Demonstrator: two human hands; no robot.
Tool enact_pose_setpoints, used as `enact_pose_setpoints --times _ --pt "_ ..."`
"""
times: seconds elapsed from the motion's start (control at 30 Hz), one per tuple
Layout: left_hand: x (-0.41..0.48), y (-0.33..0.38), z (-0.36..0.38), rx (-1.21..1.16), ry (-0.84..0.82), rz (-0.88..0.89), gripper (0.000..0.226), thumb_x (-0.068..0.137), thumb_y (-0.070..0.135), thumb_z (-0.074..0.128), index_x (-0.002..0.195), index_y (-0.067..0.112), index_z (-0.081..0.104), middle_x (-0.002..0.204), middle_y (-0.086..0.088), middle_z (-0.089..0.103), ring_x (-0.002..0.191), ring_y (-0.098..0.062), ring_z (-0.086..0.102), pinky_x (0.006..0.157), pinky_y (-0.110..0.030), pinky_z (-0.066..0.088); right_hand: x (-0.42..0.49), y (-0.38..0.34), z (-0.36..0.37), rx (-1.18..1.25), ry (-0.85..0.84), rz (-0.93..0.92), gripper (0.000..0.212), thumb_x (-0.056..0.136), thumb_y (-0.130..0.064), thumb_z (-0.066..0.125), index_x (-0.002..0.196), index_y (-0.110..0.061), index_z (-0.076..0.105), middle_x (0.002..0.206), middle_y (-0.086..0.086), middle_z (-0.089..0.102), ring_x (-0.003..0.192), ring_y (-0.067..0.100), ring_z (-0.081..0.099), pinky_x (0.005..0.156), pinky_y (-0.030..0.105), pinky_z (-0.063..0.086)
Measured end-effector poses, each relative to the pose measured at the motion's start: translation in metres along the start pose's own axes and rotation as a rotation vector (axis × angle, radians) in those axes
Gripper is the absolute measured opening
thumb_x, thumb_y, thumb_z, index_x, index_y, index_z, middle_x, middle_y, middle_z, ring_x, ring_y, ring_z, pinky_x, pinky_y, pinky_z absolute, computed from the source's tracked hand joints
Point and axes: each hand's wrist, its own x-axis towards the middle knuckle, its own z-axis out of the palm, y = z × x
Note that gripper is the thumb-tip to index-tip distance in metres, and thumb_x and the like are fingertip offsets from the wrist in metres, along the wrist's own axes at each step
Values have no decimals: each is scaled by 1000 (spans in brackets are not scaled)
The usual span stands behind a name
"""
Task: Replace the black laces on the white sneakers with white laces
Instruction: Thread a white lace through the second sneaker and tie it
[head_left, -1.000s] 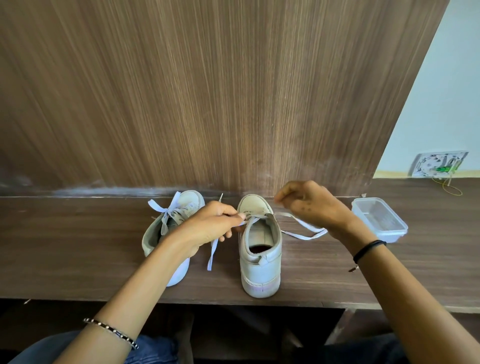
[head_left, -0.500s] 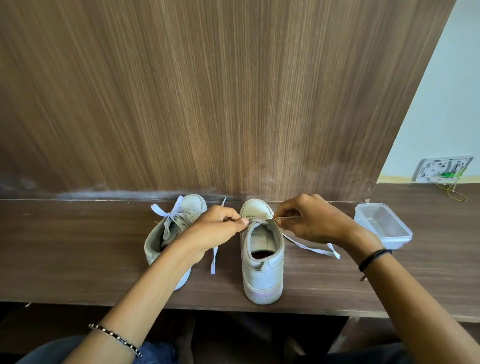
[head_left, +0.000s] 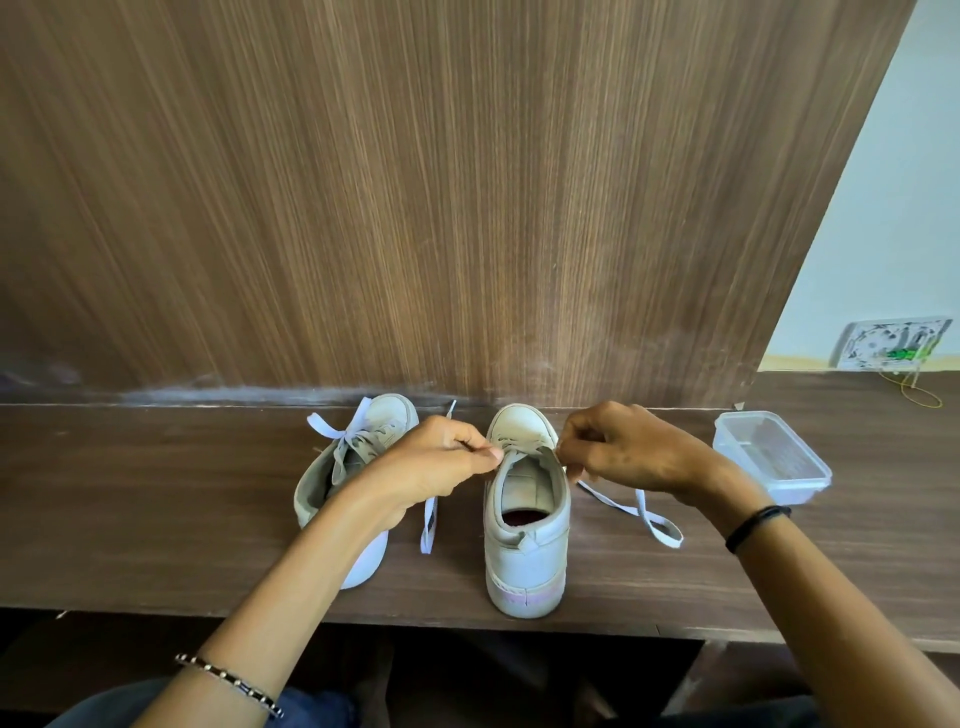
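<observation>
- At the middle of the wooden shelf (head_left: 156, 499), the near sneaker (head_left: 524, 525), upright, heel at 6 o'clock, toe at 12 o'clock against the wood panel (head_left: 467, 208).
- Across its upper eyelets, the white lace (head_left: 647, 514): one loose tail trailing over the shelf toward 3 o'clock of the shoe, the other hanging toward 8 o'clock, between the two shoes.
- At 10 o'clock of the shoe's opening, the left hand (head_left: 441, 467), fingers curled, thumb and forefinger pinching the lace just beside the left eyelet row.
- At 2 o'clock of the opening, the right hand (head_left: 628, 452), fingers curled, fingertips pinching the lace at the right edge of the collar.
- At 9 o'clock of the first shoe, near but apart, the second sneaker (head_left: 332, 483), toe angled toward 1 o'clock, partly covered by the left forearm, laced in white with a tied bow (head_left: 337, 434) over the tongue.
- At 3 o'clock, beyond the right wrist, a clear plastic tub (head_left: 769, 457) on the shelf.
- On the left wrist a beaded bracelet (head_left: 228, 680); on the right wrist a black band (head_left: 756, 525).
- Far off at 2 o'clock, on the pale wall, a wall plate (head_left: 893, 343) with loose wires.
</observation>
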Motion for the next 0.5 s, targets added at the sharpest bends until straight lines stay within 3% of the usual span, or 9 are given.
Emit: enact_pose_setpoints --times 0.1,0.17,0.23,0.4,0.5 --pt "-2 2 -1 15 23 8 18 96 30 69 96 14 76 71 14 66 54 4 49 51 -13 34 2 2 0 -33 -14 -4 17 95 -25 61 83 -23 72 78 -11 77 84 1 68 85 26 51" --pt "-1 3 -1 41 44 -20 26 95 32 68 83 9 74 58 13 54 57 -6 41 52 -19 32 3 4 0 -38 -9 -14 16 95 -25 61 83 -24 72 78 -10 77 81 -1 67 80 23 49" --pt "-2 4 1 76 43 -55 31 96 34 66 73 13 68 60 7 45 62 -12 37 53 -22 31 3 5 0 -40 -3 -36 13 96 -25 63 89 -26 73 77 -9 76 71 -4 64 70 15 43" --pt "-2 7 5 84 70 -78 19 89 31 64 78 15 67 76 -3 48 64 -17 34 52 -28 23 7 12 -4 -83 76 -106 5 90 -30 74 91 -33 77 59 -15 63 58 1 55 65 17 43" --pt "-3 8 5 81 89 -77 27 90 37 68 82 11 69 81 -4 45 61 -16 31 53 -30 21 8 14 -5 -65 99 -98 2 87 -32 77 88 -32 79 48 -16 48 51 4 45 61 20 39"
